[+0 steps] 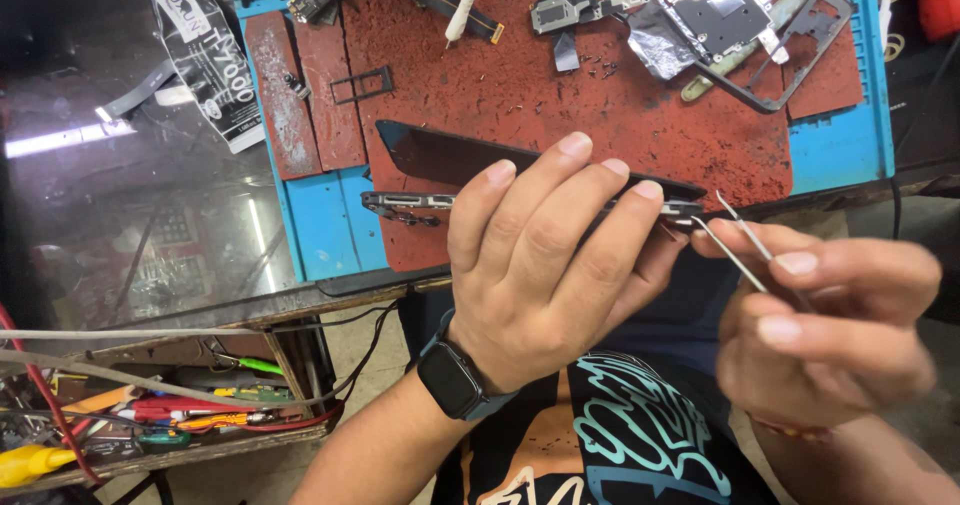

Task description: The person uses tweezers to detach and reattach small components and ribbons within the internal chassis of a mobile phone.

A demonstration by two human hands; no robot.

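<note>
Head view, left hand point(535, 265) fingers clamped on phone frame point(420, 165), right hand point(830, 315) pinching tweezers point(745, 245), white labelled packet point(205, 55) upper left.

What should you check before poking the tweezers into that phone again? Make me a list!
1. Left hand grips the phone firmly: ok, fingers wrap over its edge.
2. Right hand pinches the tweezers: ok.
3. Tweezer tips sit at the phone's end: ok, right beside it.
4. Something caught between the tips: cannot tell, too small.
5. Loose screws stay on the red mat: ok.
6. Phone is steadied on the mat: not ok, it is held in the air.
</note>
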